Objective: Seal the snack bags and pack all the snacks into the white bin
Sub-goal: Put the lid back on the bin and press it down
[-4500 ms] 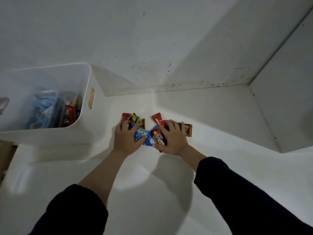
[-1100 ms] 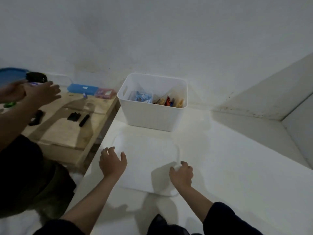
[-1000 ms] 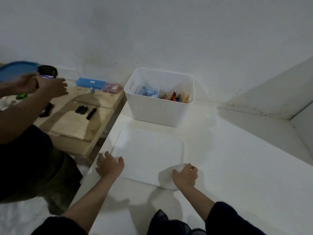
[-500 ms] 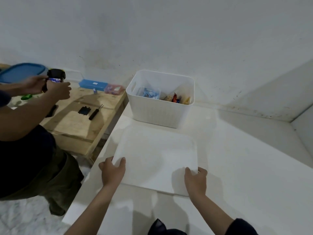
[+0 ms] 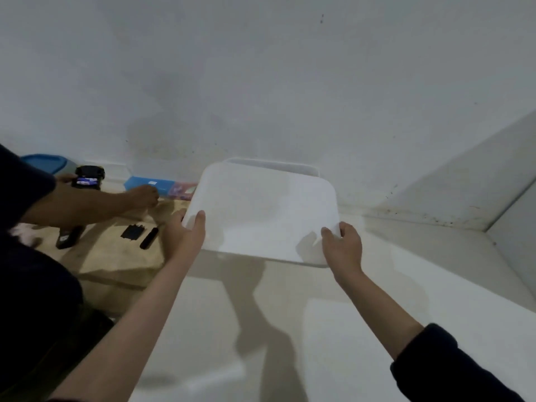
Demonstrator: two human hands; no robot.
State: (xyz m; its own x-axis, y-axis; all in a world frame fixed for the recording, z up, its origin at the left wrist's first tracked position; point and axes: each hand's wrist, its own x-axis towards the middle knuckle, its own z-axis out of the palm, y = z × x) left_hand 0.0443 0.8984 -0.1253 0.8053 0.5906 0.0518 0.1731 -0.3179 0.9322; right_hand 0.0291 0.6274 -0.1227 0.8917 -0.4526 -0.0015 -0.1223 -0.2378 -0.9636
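Both arms extended forward. Left hand (image 5: 185, 233) and right hand (image 5: 343, 246) each grip closed on the lid (image 5: 261, 210) near corners (thumbs on top). Lid, half a second ago low over the surface (image 5: 290, 329), now raised above white bin (image 5: 269, 163), apparently not seated.

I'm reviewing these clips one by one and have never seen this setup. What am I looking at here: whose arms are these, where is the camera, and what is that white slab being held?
There is no robot. The camera sits on a person's head and looks forward and down, so the two arms reaching in from the bottom are the wearer's own. The left hand and right hand each grip a near corner of a flat white lid, held in the air over the white bin, of which only the far rim shows. The white table below is bare where visible. On the left, a second person handles a small black device beside a wooden bench.
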